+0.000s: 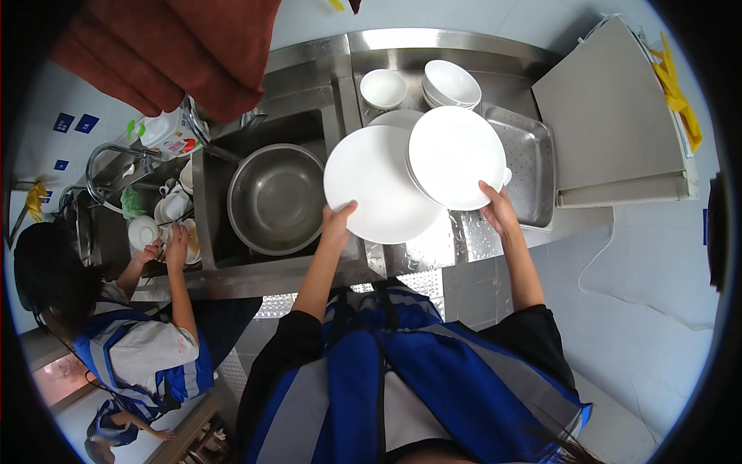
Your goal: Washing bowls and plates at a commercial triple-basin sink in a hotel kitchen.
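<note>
My left hand (337, 221) is closed on the left edge of a large white plate (371, 185), with the thumb lying over the rim. On the other side, my right hand (499, 207) grips the lower right rim of a stack of smaller white plates (456, 155). This stack overlaps the right part of the large plate and hides it there. Another pale plate (397, 118) shows partly behind the two. Beyond them on the steel counter stand a single white bowl (383, 90) and a few stacked white bowls (451, 83).
A perforated steel tray (542, 166) lies right of the plates, beside a white cabinet-like box (618, 116). To the left, a metal basin (277, 197) sits in the sink (218, 224). A co-worker (147, 325) handles white dishes at the far-left sink. Brown cloth (178, 46) hangs above.
</note>
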Action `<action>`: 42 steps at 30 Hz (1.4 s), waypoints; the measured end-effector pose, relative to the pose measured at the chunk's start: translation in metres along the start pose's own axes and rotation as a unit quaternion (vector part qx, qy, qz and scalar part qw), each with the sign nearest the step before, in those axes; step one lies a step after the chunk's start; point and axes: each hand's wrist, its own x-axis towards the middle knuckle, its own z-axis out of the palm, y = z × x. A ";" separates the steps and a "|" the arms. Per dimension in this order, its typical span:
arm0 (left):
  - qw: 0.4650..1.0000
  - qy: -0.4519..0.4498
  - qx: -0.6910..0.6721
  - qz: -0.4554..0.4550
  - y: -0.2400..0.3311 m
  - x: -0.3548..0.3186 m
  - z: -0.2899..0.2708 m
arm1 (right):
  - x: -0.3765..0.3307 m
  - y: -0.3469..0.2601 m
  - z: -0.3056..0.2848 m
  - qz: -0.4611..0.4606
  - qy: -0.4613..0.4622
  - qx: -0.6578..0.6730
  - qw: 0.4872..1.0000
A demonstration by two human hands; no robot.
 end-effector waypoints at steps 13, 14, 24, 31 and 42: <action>1.000 0.004 0.004 0.006 -0.042 0.043 0.046 | -0.002 0.004 -0.028 0.011 0.019 -0.015 1.000; 1.000 0.005 0.001 0.008 -0.046 0.046 0.047 | -0.002 0.006 -0.028 0.012 0.013 -0.010 1.000; 0.973 0.135 0.090 0.165 -0.081 0.064 0.063 | 0.008 0.018 -0.018 0.022 0.014 0.013 1.000; 0.863 0.169 0.469 0.076 -0.043 0.048 0.077 | 0.017 0.031 -0.005 0.029 0.022 -0.012 0.999; 0.785 0.081 0.613 0.045 -0.021 0.059 0.057 | 0.039 0.059 0.023 0.056 -0.015 -0.007 0.998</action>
